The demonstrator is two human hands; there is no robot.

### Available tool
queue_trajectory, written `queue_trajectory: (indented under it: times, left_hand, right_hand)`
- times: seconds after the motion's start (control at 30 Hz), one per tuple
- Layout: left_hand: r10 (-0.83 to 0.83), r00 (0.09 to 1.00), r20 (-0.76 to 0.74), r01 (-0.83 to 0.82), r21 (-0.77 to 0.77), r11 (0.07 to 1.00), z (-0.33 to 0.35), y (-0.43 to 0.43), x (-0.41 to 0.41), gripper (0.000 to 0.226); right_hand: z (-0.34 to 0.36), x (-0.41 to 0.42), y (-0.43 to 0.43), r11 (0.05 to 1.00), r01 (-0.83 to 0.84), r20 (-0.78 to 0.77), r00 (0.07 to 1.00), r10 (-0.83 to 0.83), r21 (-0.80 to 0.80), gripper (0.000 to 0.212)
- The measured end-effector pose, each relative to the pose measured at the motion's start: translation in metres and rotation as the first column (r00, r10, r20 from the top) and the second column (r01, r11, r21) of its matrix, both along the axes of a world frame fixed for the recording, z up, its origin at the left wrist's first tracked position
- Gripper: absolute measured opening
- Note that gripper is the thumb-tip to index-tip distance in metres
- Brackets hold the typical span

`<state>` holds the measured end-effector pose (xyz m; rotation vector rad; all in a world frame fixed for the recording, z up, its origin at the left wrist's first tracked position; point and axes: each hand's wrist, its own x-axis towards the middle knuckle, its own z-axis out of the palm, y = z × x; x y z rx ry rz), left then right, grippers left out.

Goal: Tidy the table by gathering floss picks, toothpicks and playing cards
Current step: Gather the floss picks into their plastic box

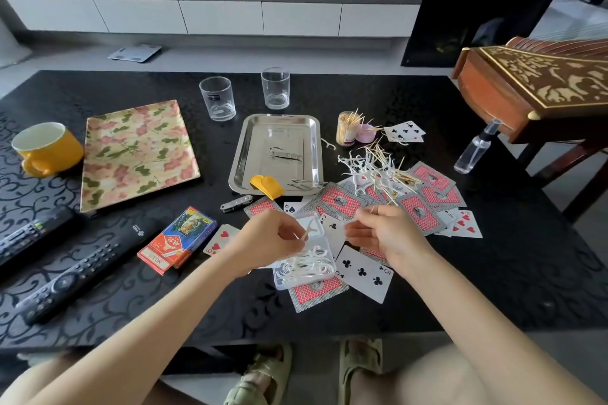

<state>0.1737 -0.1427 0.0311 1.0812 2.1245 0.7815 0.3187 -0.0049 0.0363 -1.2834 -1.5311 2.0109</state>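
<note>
pinched a floss pick in the left hand above the clear box by the table's front edge. curled the right hand nearby, grip unclear.

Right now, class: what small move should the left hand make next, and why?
Probably the left hand should drop the floss pick it pinches into the clear box just beneath, which already holds picks. A loose pile waits farther back.

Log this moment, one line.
step: boxing floss picks | left hand: pinches white plastic floss pick over clear plastic box | right hand: beside box, hold unclear | remaining: mixed pile on red-backed playing cards
</note>
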Motion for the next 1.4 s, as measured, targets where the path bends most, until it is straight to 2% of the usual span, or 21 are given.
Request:
queue_trajectory:
  times: [0.07, 0.13, 0.3, 0.47, 0.57, 0.63, 0.7, 0.77, 0.83, 1.0, 1.07, 1.17, 1.2, 1.33, 1.37, 1.4]
  left_hand:
    - [-0.127, 0.987, -0.098, 0.123, -0.053, 0.991, -0.002, 0.003, 0.001, 0.007]
    - [-0.191, 0.976, -0.108, 0.181, -0.099, 0.979, -0.005, 0.008, 0.002, 0.007]
    - [-0.237, 0.954, -0.183, 0.202, -0.192, 0.96, -0.005, 0.019, 0.001, 0.022]
    - [-0.159, 0.96, -0.231, 0.122, -0.164, 0.979, 0.008, 0.015, -0.013, 0.021]
    - [-0.228, 0.933, -0.277, 0.162, -0.24, 0.957, 0.01, 0.008, -0.019, 0.016]
    - [-0.257, 0.924, -0.284, 0.184, -0.26, 0.948, 0.005, 0.004, -0.017, 0.019]
    - [-0.218, 0.929, -0.299, 0.15, -0.233, 0.961, 0.0, 0.002, -0.016, 0.021]
    - [-0.161, 0.939, -0.303, 0.103, -0.199, 0.975, -0.003, 0.001, -0.017, 0.019]
    - [-0.145, 0.945, -0.292, 0.094, -0.184, 0.978, -0.004, 0.0, -0.019, 0.016]
    - [-0.092, 0.952, -0.292, 0.057, -0.127, 0.99, -0.007, -0.003, -0.021, 0.011]
    - [-0.081, 0.95, -0.301, 0.047, -0.118, 0.992, -0.008, -0.003, -0.022, 0.012]
    - [-0.086, 0.951, -0.296, 0.052, -0.121, 0.991, -0.007, -0.003, -0.022, 0.012]
    - [-0.081, 0.954, -0.29, 0.049, -0.115, 0.992, -0.006, -0.003, -0.022, 0.012]
    - [-0.09, 0.96, -0.266, 0.056, -0.132, 0.99, -0.005, 0.001, -0.021, 0.013]
    - [-0.128, 0.958, -0.258, 0.089, -0.158, 0.983, -0.005, 0.004, -0.02, 0.014]
    - [-0.178, 0.953, -0.244, 0.131, -0.196, 0.972, -0.006, 0.007, -0.019, 0.015]
  right_hand:
    - [-0.001, 0.003, 0.0, 0.997, -0.041, 0.043, 0.998, 0.038, 0.066, 0.009]
    - [-0.003, 0.004, -0.003, 0.99, -0.084, 0.079, 0.994, 0.076, 0.111, 0.01]
    - [-0.008, 0.004, -0.011, 0.961, -0.188, 0.167, 0.974, 0.156, 0.204, 0.012]
    - [-0.013, -0.001, -0.026, 0.906, -0.3, 0.277, 0.936, 0.219, 0.297, 0.019]
    - [-0.025, -0.01, -0.042, 0.89, -0.327, 0.316, 0.921, 0.226, 0.316, 0.033]
    - [-0.037, -0.018, -0.048, 0.855, -0.367, 0.383, 0.897, 0.221, 0.366, 0.033]
    - [-0.039, -0.02, -0.051, 0.751, -0.446, 0.515, 0.841, 0.166, 0.486, 0.025]
    - [-0.034, -0.017, -0.055, 0.565, -0.529, 0.604, 0.794, 0.065, 0.634, 0.029]
    - [-0.032, -0.016, -0.056, 0.361, -0.577, 0.605, 0.795, 0.042, 0.733, 0.031]
    - [-0.036, -0.03, -0.054, 0.051, -0.736, 0.706, 0.664, 0.247, 0.675, 0.024]
    - [-0.036, -0.035, -0.052, 0.01, -0.719, 0.691, 0.672, 0.268, 0.695, 0.021]
    - [-0.034, -0.037, -0.049, -0.085, -0.643, 0.643, 0.733, 0.222, 0.761, 0.005]
    - [-0.034, -0.036, -0.048, -0.119, -0.663, 0.672, 0.715, 0.192, 0.739, 0.011]
    - [-0.037, -0.031, -0.053, -0.161, -0.671, 0.688, 0.719, 0.1, 0.724, 0.017]
    - [-0.037, -0.028, -0.054, -0.15, -0.669, 0.685, 0.718, 0.119, 0.728, 0.011]
    - [-0.035, -0.026, -0.052, -0.101, -0.673, 0.68, 0.72, 0.143, 0.733, 0.012]
